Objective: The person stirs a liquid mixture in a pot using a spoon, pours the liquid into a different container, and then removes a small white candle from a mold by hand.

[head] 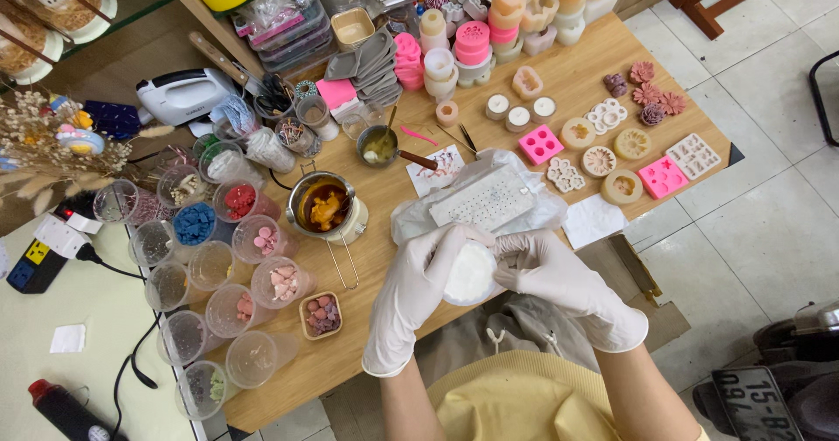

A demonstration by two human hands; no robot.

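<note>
Holding a round white mould point(470, 273) closed between gloved left hand point(412, 294) and right hand point(559, 277) over the wooden table point(577, 78), mid-demoulding by appearance, calling next for gentle peeling.

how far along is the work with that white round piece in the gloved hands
Done: dark pink flower pieces already lie finished on the wooden table. In hand: the left hand and right hand, both gloved, grip a white round piece. Left: the metal pot holds orange melt, and pink moulds sit open.
</note>
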